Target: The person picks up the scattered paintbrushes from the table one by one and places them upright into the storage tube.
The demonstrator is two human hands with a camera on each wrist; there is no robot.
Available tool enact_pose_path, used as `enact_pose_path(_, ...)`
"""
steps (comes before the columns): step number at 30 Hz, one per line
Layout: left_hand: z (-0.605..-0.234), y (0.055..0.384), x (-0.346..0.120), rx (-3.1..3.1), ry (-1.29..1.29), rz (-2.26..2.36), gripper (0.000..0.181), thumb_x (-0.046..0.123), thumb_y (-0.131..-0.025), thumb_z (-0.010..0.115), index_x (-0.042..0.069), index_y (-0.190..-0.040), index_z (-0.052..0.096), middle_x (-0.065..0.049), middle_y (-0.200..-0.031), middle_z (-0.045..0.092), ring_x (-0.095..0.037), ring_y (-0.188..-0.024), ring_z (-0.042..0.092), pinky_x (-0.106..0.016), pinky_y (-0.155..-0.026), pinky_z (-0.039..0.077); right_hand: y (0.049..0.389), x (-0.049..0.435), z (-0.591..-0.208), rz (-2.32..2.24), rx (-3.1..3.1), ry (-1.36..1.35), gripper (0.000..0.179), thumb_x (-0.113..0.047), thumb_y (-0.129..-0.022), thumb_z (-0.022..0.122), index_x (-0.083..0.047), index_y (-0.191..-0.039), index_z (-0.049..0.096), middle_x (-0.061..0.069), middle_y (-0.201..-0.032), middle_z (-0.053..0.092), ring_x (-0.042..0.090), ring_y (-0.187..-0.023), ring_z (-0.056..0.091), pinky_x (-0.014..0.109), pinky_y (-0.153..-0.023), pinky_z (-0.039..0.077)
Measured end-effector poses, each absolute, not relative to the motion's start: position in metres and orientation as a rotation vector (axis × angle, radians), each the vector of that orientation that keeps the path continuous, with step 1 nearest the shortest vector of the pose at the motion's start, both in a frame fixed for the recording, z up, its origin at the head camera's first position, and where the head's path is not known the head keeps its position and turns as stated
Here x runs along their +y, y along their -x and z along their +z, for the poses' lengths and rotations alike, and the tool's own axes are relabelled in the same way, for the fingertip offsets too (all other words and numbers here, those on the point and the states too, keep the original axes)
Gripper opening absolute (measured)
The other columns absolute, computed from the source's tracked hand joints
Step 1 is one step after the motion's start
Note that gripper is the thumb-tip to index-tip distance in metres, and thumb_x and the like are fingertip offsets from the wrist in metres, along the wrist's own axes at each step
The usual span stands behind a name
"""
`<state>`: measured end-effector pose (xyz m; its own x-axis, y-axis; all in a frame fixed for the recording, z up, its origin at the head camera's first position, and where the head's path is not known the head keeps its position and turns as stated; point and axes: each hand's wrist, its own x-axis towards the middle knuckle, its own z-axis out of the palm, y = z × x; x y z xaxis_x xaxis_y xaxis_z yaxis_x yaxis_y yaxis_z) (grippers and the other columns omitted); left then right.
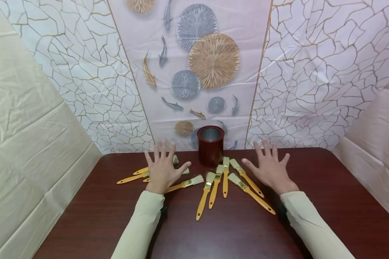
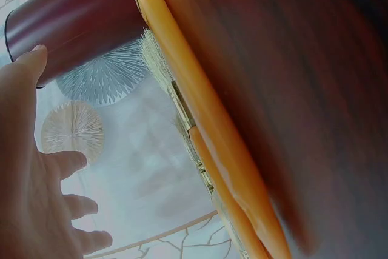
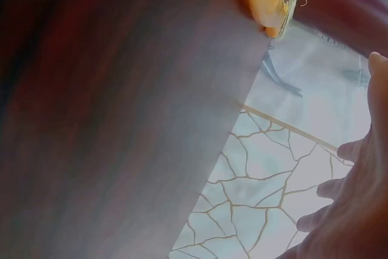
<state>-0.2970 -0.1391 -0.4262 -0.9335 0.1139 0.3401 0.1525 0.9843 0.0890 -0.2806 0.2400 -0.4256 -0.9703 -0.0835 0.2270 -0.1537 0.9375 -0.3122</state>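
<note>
The red cup (image 1: 210, 153) stands upright near the middle of the back edge of the table (image 1: 194, 239); through its mouth I see the grey inner wall, but the bottom is hidden. The brushes (image 1: 202, 201) with yellow handles lie on the table. Five of them lie in front of the cup, fanned toward the front edge; one more lies left of these, its handle end behind the wrist. The others, toward the back left corner, are partly covered by the left hand (image 1: 163, 171), so I cannot count them with certainty. This hand has its fingers spread wide and holds nothing. The right hand (image 1: 272, 171), on the side of the back right corner, is likewise spread and holds nothing, just beside the nearest brushes. In both wrist views the cup is cut off by the frame; in the right one the handle ends are blurred and difficult to separate.
</note>
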Motion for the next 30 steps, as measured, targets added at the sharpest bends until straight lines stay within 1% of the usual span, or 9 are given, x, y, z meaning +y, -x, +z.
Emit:
enact_pose_path(7, -0.424, 0.296, -0.139, -2.770, 0.192, -0.168, 0.102, 0.089, -0.091, 0.043, 0.028, -0.170, 0.023, -0.017, -0.175, 0.018, -0.047, -0.159, 0.016, -0.073, -0.122, 0.003, 0.281, 0.234, -0.416, 0.497, -2.871, -0.200, 0.098, -0.077, -0.101, 0.041, -0.012, -0.170, 0.016, 0.028, -0.173, 0.007, 0.059, -0.156, -0.006, 0.090, -0.106, -0.004)
enact_pose_path(10, -0.423, 0.296, -0.139, -2.755, 0.193, -0.159, 0.102, 0.089, -0.091, 0.044, 0.027, -0.170, 0.024, -0.017, -0.175, 0.019, -0.048, -0.159, 0.017, -0.073, -0.122, 0.005, 0.283, 0.230, -0.410, 0.500, -2.854, -0.214, 0.099, -0.077, -0.100, 0.042, -0.012, -0.170, 0.016, 0.028, -0.173, 0.011, 0.059, -0.156, -0.002, 0.090, -0.106, -0.002)
enact_pose_path(15, -0.425, 0.299, -0.139, -2.728, 0.221, -0.164, 0.102, 0.088, -0.091, 0.045, 0.025, -0.169, 0.027, -0.017, -0.175, 0.019, -0.048, -0.159, 0.018, -0.074, -0.122, 0.008, 0.288, 0.221, -0.399, 0.500, -2.827, -0.278, 0.097, -0.074, -0.101, 0.047, -0.010, -0.169, 0.020, 0.029, -0.170, 0.016, 0.058, -0.155, 0.009, 0.088, -0.109, 0.006)
enact_pose_path(19, -0.424, 0.300, -0.136, -2.703, 0.243, -0.167, 0.101, 0.087, -0.091, 0.047, 0.024, -0.168, 0.031, -0.017, -0.175, 0.020, -0.048, -0.159, 0.018, -0.075, -0.121, 0.010, 0.295, 0.209, -0.391, 0.552, -2.788, -0.397, 0.096, -0.066, -0.102, 0.056, -0.003, -0.166, 0.025, 0.031, -0.168, 0.021, 0.054, -0.154, 0.019, 0.078, -0.117, 0.016)
enact_pose_path(23, -0.423, 0.298, -0.135, -2.722, 0.230, -0.174, 0.102, 0.086, -0.091, 0.048, 0.025, -0.169, 0.027, -0.016, -0.175, 0.018, -0.046, -0.160, 0.014, -0.074, -0.122, 0.007, 0.303, 0.193, -0.379, 0.633, -2.756, -0.530, 0.096, -0.060, -0.102, 0.062, 0.001, -0.166, 0.024, 0.030, -0.168, 0.023, 0.049, -0.155, 0.024, 0.066, -0.121, 0.026)
enact_pose_path(26, -0.423, 0.296, -0.135, -2.746, 0.228, -0.178, 0.102, 0.087, -0.091, 0.047, 0.026, -0.170, 0.023, -0.016, -0.176, 0.016, -0.045, -0.161, 0.011, -0.074, -0.122, 0.004, 0.310, 0.179, -0.370, 0.682, -2.744, -0.578, 0.098, -0.061, -0.101, 0.062, -0.001, -0.167, 0.023, 0.027, -0.170, 0.023, 0.045, -0.156, 0.025, 0.064, -0.121, 0.029)
enact_pose_path(28, -0.424, 0.296, -0.135, -2.753, 0.230, -0.177, 0.103, 0.087, -0.091, 0.046, 0.025, -0.170, 0.023, -0.016, -0.176, 0.015, -0.045, -0.161, 0.010, -0.073, -0.122, 0.003, 0.317, 0.171, -0.364, 0.712, -2.738, -0.597, 0.099, -0.064, -0.100, 0.062, -0.002, -0.167, 0.023, 0.024, -0.170, 0.023, 0.044, -0.156, 0.026, 0.064, -0.120, 0.031)
enact_pose_path(30, -0.425, 0.297, -0.134, -2.745, 0.234, -0.164, 0.103, 0.087, -0.091, 0.046, 0.025, -0.170, 0.024, -0.017, -0.175, 0.016, -0.046, -0.160, 0.011, -0.074, -0.122, 0.005, 0.324, 0.163, -0.359, 0.744, -2.734, -0.608, 0.100, -0.067, -0.099, 0.060, -0.004, -0.167, 0.023, 0.021, -0.170, 0.023, 0.042, -0.156, 0.028, 0.063, -0.119, 0.033)
